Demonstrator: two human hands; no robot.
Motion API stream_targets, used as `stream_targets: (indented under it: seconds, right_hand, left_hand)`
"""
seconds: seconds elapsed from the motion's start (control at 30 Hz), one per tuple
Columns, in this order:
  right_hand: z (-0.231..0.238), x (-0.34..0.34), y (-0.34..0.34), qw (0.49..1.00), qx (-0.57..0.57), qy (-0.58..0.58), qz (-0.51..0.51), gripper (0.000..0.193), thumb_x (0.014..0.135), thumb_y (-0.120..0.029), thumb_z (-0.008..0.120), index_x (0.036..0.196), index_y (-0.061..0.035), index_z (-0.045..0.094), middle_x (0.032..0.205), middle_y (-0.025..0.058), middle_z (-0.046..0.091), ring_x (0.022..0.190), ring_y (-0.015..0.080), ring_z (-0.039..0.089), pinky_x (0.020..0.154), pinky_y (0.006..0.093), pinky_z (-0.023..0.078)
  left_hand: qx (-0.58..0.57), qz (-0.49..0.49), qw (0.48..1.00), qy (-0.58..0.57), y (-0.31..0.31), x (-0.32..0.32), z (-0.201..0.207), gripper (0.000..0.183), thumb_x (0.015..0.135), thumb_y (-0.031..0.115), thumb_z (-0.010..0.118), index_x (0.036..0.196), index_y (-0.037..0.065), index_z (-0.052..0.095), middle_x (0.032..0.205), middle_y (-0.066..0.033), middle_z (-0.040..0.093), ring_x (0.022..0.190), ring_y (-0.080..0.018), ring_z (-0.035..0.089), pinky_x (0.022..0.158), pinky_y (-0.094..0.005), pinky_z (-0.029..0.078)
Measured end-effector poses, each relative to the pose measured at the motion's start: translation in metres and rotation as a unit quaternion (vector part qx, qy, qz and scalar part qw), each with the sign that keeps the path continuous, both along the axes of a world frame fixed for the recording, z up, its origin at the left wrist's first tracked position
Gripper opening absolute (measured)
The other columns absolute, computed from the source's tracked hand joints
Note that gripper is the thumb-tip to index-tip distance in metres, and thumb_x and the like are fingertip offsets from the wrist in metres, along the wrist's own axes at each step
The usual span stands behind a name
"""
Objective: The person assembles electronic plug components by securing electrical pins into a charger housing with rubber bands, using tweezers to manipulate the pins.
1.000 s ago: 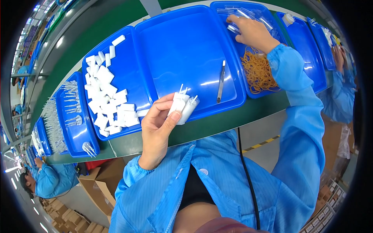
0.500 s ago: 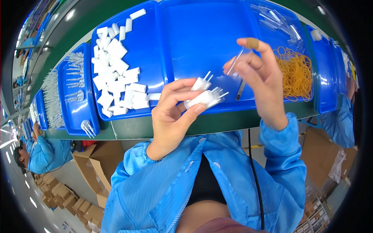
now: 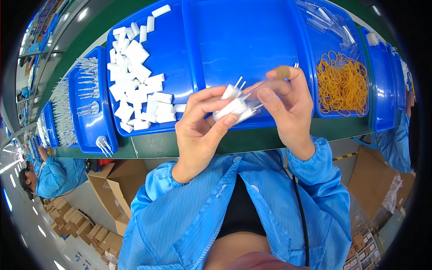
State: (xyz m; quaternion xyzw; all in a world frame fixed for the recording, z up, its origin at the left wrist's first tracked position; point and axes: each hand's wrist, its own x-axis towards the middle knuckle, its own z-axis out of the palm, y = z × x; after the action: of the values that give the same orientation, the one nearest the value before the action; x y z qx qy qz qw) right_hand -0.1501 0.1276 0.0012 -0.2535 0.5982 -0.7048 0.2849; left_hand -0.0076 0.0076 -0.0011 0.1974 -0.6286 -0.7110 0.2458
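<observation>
My left hand (image 3: 195,135) is closed around several white cylinder-like pieces (image 3: 234,108) with thin pale prongs sticking out of their far ends. Clear plastic wraps part of the bundle. Between thumb and fingers, my right hand (image 3: 292,108) pinches a clear plastic tube (image 3: 255,88). The tube's near end meets the prong ends; whether it is around one of them I cannot tell. A tan wrap (image 3: 282,72) covers one right fingertip. Both hands are over the front edge of the middle blue tray (image 3: 243,36).
White blocks (image 3: 135,85) lie heaped in the left blue tray. On the right, a tray holds yellow rubber bands (image 3: 342,85) and clear tubes (image 3: 326,20). Farther left, another tray (image 3: 83,130) carries pronged white parts. A cardboard box (image 3: 123,184) stands below the table. Co-workers sit at both sides.
My right hand has moved left and down, bringing the clear tube to the prongs of the pieces in my left hand. The left hand has barely moved.
</observation>
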Motion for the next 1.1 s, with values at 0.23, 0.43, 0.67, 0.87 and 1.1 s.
stream_targets:
  seconds: [0.23, 0.43, 0.67, 0.87, 1.1]
  right_hand:
    - [-0.006, 0.003, 0.001, 0.998, 0.0, 0.057, -0.023, 0.038, 0.087, -0.006, 0.073, 0.114, 0.0007, 0.047, 0.107, 0.0111, 0.059, 0.093, 0.0157, 0.067, 0.084, 0.0277, 0.05]
    - [-0.005, 0.002, 0.004, 0.996, 0.027, 0.077, -0.022, 0.037, 0.086, -0.005, 0.074, 0.112, 0.0012, 0.048, 0.103, 0.0102, 0.061, 0.092, 0.0162, 0.067, 0.083, 0.0274, 0.051]
    - [-0.015, 0.012, -0.001, 0.997, -0.03, 0.061, -0.047, 0.037, 0.086, -0.005, 0.074, 0.11, 0.0002, 0.046, 0.103, 0.0139, 0.064, 0.093, 0.0169, 0.067, 0.083, 0.0278, 0.051]
    - [-0.013, 0.021, -0.002, 0.995, -0.043, 0.06, -0.062, 0.038, 0.086, -0.005, 0.075, 0.11, 0.0008, 0.046, 0.103, 0.0149, 0.064, 0.092, 0.0178, 0.068, 0.082, 0.0274, 0.052]
    - [-0.013, 0.011, 0.004, 0.987, 0.001, 0.159, -0.036, 0.036, 0.085, -0.006, 0.076, 0.109, 0.0007, 0.049, 0.102, 0.0113, 0.063, 0.093, 0.018, 0.068, 0.079, 0.028, 0.053]
  left_hand:
    - [0.014, 0.0, 1.0, -0.003, 0.001, 0.0, -0.004, 0.024, 0.086, -0.005, 0.07, 0.109, -0.003, 0.066, 0.131, -0.0163, 0.05, 0.117, -0.024, 0.058, 0.095, -0.0335, 0.056]
    - [0.009, 0.003, 1.0, -0.011, 0.002, 0.0, -0.002, 0.023, 0.086, -0.004, 0.07, 0.109, -0.003, 0.066, 0.131, -0.0161, 0.05, 0.117, -0.0238, 0.058, 0.093, -0.0325, 0.057]
    - [0.029, 0.015, 0.999, -0.004, 0.003, 0.0, -0.005, 0.022, 0.087, -0.006, 0.068, 0.108, -0.003, 0.067, 0.13, -0.015, 0.052, 0.115, -0.0221, 0.059, 0.092, -0.0315, 0.056]
    - [-0.009, 0.007, 1.0, -0.004, -0.001, -0.001, -0.002, 0.017, 0.088, -0.004, 0.068, 0.105, -0.001, 0.068, 0.124, -0.0118, 0.056, 0.108, -0.0173, 0.059, 0.085, -0.0268, 0.052]
    - [-0.072, 0.007, 0.996, -0.044, 0.004, -0.003, 0.001, 0.017, 0.085, -0.002, 0.071, 0.102, -0.001, 0.066, 0.122, -0.0106, 0.056, 0.108, -0.0178, 0.06, 0.085, -0.0284, 0.054]
